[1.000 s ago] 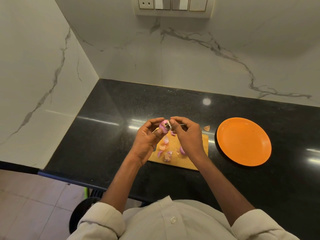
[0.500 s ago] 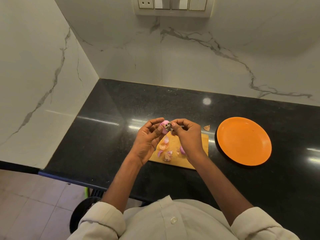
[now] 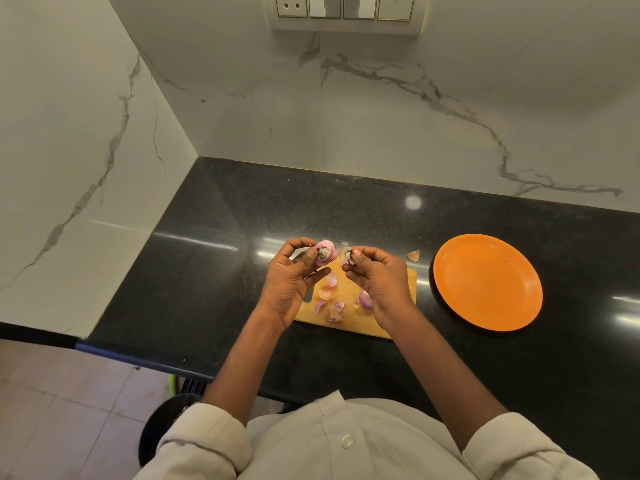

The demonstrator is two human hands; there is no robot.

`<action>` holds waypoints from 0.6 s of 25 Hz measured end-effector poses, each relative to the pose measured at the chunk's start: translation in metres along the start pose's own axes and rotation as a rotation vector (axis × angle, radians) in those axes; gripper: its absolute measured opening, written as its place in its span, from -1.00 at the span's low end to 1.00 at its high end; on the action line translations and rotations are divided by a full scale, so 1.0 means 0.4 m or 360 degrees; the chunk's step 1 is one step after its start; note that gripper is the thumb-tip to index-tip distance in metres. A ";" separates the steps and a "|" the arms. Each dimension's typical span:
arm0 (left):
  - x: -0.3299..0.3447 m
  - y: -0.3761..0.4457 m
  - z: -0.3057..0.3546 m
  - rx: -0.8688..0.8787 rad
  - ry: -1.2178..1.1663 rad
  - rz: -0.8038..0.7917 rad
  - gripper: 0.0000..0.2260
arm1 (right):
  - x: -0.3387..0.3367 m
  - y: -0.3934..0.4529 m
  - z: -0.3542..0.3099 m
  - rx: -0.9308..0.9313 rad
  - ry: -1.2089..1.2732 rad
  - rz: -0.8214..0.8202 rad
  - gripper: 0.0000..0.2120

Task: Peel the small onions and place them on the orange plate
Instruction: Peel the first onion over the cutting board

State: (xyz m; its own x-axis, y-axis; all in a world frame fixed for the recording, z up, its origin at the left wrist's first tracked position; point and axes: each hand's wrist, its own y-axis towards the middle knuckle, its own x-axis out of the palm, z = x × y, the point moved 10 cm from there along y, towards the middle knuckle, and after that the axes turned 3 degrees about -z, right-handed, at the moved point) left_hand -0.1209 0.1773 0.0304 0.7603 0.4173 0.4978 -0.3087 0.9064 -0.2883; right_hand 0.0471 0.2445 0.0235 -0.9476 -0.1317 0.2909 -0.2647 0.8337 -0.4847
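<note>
Head view: nearest the camera, 2 forearms in rolled pale sleeves (image 3: pixel 204 441) reach out over the black counter (image 3: pixel 194 271). Taking the wooden cutting board (image 3: pixel 346 322) as the landmark, it lies on the counter near its front edge, under both hands. On the board's near part lie loose pink onion skins (image 3: pixel 334 311), and a small onion (image 3: pixel 366 299) rests just beside the right wrist. Above the board's far left corner, the left hand (image 3: pixel 289 280) pinches a pink onion (image 3: pixel 325 252) between thumb and curled fingers, its darker, rough end turned toward the camera. Above the board's far edge, a little right of that onion and apart from it, the right hand (image 3: pixel 379 277) has its fingers curled and pinches a small dark and pink scrap (image 3: pixel 349 259) at its fingertips; whether it is peel or a cut-off end I cannot tell. Just past the board's far right corner, 1 brown flake of skin (image 3: pixel 414 255) lies on the counter. To the right of the board, apart from it, sits the orange plate (image 3: pixel 486 282). Beyond the board, marble walls rise from the counter, with a switch panel (image 3: pixel 343 10) high on the far one.
</note>
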 end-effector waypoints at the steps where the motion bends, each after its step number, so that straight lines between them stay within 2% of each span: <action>1: -0.002 -0.001 0.001 0.0003 0.0030 0.0014 -0.83 | -0.007 0.001 0.001 -0.0016 -0.0086 0.0025 -0.89; 4: -0.006 -0.004 0.004 0.0025 0.0099 0.0052 -0.88 | -0.024 0.007 -0.001 -0.0122 -0.0436 0.0105 -0.90; 7: -0.018 -0.004 0.005 0.0045 0.0131 0.0113 -0.93 | -0.032 0.012 -0.003 -0.0190 -0.0668 0.0150 -0.81; 12: -0.034 -0.007 0.012 0.0051 0.0180 0.0215 -0.94 | -0.014 0.021 0.001 -0.0294 -0.1023 0.0094 -0.74; 14: -0.037 -0.009 0.017 0.0072 0.0236 0.0239 -0.90 | 0.000 0.021 -0.004 -0.0327 -0.1066 0.0045 -0.75; 15: -0.039 -0.009 0.018 0.0081 0.0272 0.0255 -0.91 | 0.010 0.021 -0.002 -0.0303 -0.0965 -0.0015 -0.77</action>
State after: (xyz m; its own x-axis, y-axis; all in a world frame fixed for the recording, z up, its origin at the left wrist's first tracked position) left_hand -0.1357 0.1680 0.0296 0.7836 0.5429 0.3020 -0.4585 0.8334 -0.3084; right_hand 0.0414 0.2513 0.0213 -0.8930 -0.3733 -0.2514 -0.2901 0.9045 -0.3127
